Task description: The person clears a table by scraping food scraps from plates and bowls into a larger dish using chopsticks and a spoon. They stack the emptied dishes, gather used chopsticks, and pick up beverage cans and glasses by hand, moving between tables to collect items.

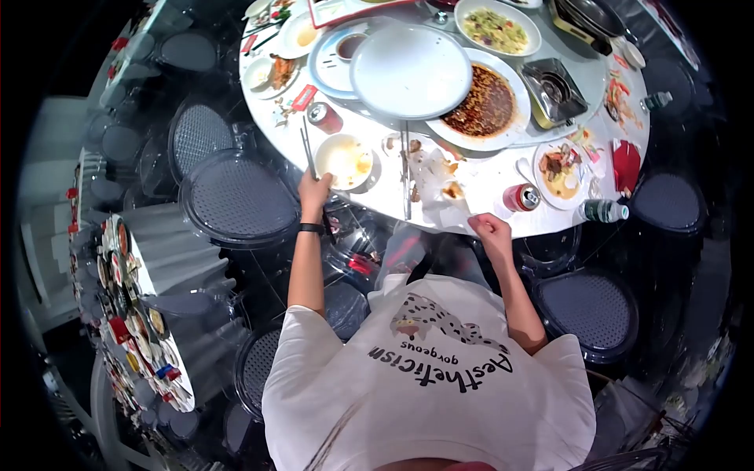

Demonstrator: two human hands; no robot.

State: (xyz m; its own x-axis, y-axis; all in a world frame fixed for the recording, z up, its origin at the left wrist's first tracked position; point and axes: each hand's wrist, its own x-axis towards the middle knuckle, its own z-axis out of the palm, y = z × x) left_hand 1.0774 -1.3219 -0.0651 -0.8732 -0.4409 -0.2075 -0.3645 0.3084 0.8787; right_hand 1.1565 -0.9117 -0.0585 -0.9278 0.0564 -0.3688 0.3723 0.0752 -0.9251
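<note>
As the left hand (315, 192) rests at the near-left rim of a round white bowl (331, 151) smeared with yellow remains, I read the scene remotely at a banquet table (385, 198) laid with white cloth. The bowl lies just to the right of and beyond those fingers, on the near-left part of the table. Slim dark chopsticks (306, 146) run near to far along the bowl's left side, tilted a little to the left at the far end, with their near ends at the hand. Its fingers are curled in, yet I cannot tell whether they grip the rim, the chopsticks or both.

On the right, the right hand (493, 229) hangs with fingers bent at the near edge, well apart from the bowl; whether it pinches anything, I cannot make out. A red-and-silver drink can (521, 198) stands just beyond it, slightly right. Between the hands, a second pair of long, slim chopsticks (406, 169) lies near to far, beside crumpled whitish sheeting (434, 177). For the bowl, the left hand is plainly nearer.
</note>
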